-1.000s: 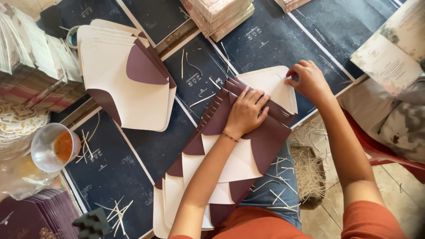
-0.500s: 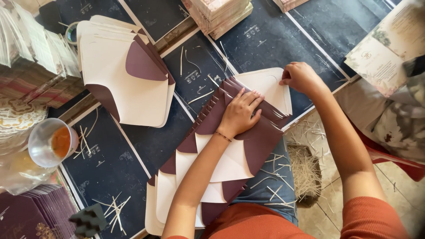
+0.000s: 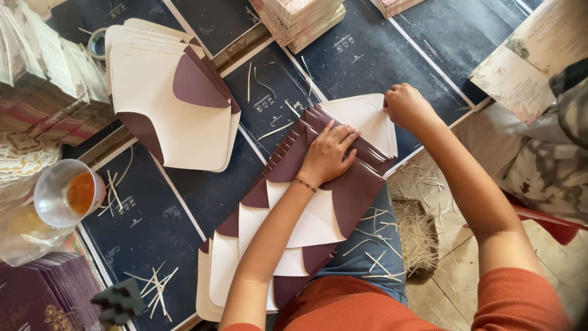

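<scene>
Cream and maroon envelopes [image 3: 306,227] lie fanned out in the middle, near the person, the left hand [image 3: 329,153] pressing flat and open on them while the right hand [image 3: 407,107] pinches the far top sheet [image 3: 361,116], which needs a gentle pull.

So the envelopes [image 3: 306,220] are cream with maroon flaps, unfolded flat, fanned out overlapping in a long diagonal row across the dark surface [image 3: 202,190] and onto the lap.

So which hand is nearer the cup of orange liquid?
Left. The left hand presses the fanned envelopes, nearer to the cup; the right hand lies farther away.
</scene>
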